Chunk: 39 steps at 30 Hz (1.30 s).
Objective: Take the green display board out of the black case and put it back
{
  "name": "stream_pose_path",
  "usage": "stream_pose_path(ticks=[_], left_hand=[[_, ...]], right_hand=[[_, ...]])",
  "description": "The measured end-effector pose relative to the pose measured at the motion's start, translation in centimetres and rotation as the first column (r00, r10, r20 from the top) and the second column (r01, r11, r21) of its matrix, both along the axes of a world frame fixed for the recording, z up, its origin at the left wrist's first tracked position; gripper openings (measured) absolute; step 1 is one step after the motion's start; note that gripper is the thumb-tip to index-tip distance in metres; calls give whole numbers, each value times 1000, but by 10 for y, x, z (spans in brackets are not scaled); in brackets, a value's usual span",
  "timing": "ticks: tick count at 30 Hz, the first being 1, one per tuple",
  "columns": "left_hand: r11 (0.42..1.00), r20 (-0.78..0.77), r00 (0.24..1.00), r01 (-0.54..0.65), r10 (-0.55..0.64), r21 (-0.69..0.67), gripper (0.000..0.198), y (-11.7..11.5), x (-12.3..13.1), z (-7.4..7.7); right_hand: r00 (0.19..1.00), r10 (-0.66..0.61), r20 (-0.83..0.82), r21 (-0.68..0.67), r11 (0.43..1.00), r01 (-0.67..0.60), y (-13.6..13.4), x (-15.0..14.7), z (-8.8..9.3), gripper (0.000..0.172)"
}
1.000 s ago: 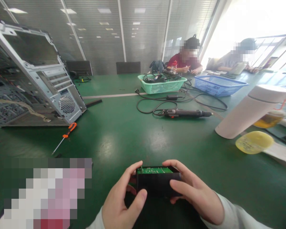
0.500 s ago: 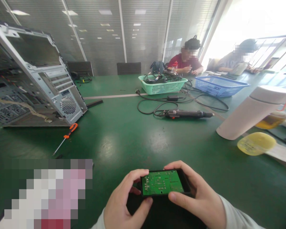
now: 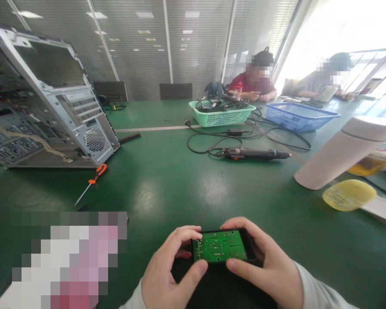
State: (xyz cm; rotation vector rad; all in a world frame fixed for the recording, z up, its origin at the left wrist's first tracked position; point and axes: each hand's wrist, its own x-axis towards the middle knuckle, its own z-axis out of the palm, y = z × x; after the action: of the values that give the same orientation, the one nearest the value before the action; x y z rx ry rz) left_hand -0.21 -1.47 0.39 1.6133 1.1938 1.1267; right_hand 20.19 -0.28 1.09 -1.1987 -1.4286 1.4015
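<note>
A green circuit board (image 3: 219, 246) sits in a black casing (image 3: 250, 245) near the table's front edge, solder points facing up. My left hand (image 3: 175, 262) grips its left end, with the index finger on the top left corner and the thumb at the lower left edge. My right hand (image 3: 260, 262) wraps round the right end, thumb along the near edge and fingers behind the far edge. The undersides of the casing and of some fingers are hidden.
An open computer case (image 3: 51, 107) stands left, an orange screwdriver (image 3: 98, 174) before it. A corded electric screwdriver (image 3: 254, 153), a green basket (image 3: 225, 116) of cables, a blue basket (image 3: 299, 118) and a white bottle (image 3: 341, 150) lie beyond. Two people sit at the far right.
My left thumb has moved up onto the board's lower left edge, and my left index finger reaches slightly further over the corner. The view has shifted a little.
</note>
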Motion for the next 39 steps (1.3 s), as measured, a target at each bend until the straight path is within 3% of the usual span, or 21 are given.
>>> stream_pose_path(ticks=[13, 39], left_hand=[[998, -73, 996, -48, 51, 37, 22, 2, 1, 8], [998, -69, 997, -41, 45, 52, 25, 2, 0, 6]], right_hand=[[999, 4, 54, 22, 1000, -6, 0, 1, 0, 40], [1000, -10, 17, -41, 999, 10, -1, -2, -2, 41]])
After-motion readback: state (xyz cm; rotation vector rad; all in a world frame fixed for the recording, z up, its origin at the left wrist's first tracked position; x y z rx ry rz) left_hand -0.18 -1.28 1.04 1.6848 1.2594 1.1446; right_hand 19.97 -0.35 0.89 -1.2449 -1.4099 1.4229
